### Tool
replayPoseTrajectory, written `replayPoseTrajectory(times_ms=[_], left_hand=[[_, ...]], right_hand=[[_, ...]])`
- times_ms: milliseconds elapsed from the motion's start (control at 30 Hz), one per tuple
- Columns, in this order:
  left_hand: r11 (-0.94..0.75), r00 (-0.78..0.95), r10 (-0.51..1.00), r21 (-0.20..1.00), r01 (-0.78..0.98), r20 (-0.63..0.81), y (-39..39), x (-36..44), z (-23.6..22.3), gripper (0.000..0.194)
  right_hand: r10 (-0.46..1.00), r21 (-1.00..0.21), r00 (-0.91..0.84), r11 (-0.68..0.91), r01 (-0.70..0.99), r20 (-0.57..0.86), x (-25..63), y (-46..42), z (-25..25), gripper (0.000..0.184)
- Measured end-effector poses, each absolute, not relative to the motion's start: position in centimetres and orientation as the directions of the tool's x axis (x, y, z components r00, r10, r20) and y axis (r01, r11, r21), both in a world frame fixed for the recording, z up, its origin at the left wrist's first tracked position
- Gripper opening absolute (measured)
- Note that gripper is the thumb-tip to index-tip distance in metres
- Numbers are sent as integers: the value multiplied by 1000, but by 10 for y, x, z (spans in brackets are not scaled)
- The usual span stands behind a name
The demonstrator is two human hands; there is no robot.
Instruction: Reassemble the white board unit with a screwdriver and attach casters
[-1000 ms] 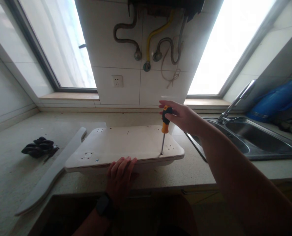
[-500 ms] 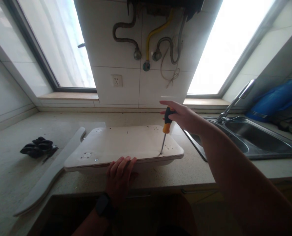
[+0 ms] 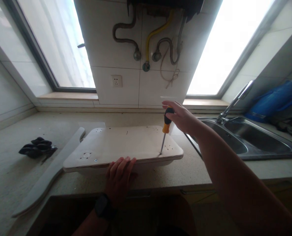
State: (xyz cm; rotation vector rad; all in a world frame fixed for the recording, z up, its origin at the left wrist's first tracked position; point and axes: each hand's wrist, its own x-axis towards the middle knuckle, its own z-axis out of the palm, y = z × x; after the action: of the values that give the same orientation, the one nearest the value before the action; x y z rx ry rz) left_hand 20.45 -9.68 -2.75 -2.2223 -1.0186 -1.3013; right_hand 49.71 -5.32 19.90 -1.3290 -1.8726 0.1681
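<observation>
Right hand (image 3: 179, 115) gripped the screwdriver (image 3: 165, 127), fingers round the handle, tip on the white board (image 3: 126, 142) by its near right corner! Left hand (image 3: 118, 175) had fingers close together over the near edge (thumb's grip, couldn't tell). Beneath, pale counter (image 3: 192, 170); right, steel sink (image 3: 261, 132); far side, bright windows (image 3: 214, 49).

The panel (image 3: 126, 144) looks smooth and nearly matt, the screwdriver shaft (image 3: 163, 143) metal, the sink (image 3: 263, 155) glossy metal.
</observation>
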Motion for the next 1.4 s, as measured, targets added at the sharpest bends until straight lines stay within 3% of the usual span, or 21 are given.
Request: replayPoseTrajectory(times_ms=[100,167,233,333,433,567,700,800,933,1100,1167,1233,1333,1400], left_hand=[[-673,309,395,44,738,865,-97,204,-28,39],[-674,308,394,44,738,866,-97,204,-28,39],[-675,310,402,50,736,861,-97,204,-28,40],[-674,307,410,59,736,859,-97,204,-28,39],[-676,310,410,57,735,858,-96,205,-28,39],[-679,301,400,59,732,866,-96,205,-30,39],[-682,292,409,77,728,865,-96,206,-31,40],[-678,289,406,74,731,867,-96,205,-32,40],[-680,290,400,70,730,869,-95,206,-33,40],[-673,290,407,70,736,866,-96,207,-31,41],[-677,297,409,69,733,863,-96,206,-31,40],[-678,299,406,66,732,863,-96,206,-31,40],[-679,303,401,59,732,864,-96,205,-32,40],[-677,300,404,63,733,864,-96,205,-32,41]], right_hand=[[877,-750,-212,478,457,430,498,-52,198,46],[892,-757,-183,449,475,413,498,-51,199,48],[881,-662,-77,405,630,466,498,-50,199,48],[785,-424,33,298,856,618,496,-50,198,41],[741,-316,14,269,910,672,494,-52,196,36],[806,-479,-33,384,789,591,498,-51,191,41],[888,-770,-146,452,450,436,512,-48,189,48],[901,-825,-217,432,363,376,520,-48,193,54],[903,-706,-93,390,592,420,523,-48,197,51],[769,-440,29,334,833,638,516,-50,194,41],[750,-383,28,305,872,661,513,-53,195,39],[822,-492,4,337,803,570,512,-56,198,42],[920,-775,-144,386,500,365,512,-60,205,58],[923,-830,-229,379,409,309,512,-62,210,66]])
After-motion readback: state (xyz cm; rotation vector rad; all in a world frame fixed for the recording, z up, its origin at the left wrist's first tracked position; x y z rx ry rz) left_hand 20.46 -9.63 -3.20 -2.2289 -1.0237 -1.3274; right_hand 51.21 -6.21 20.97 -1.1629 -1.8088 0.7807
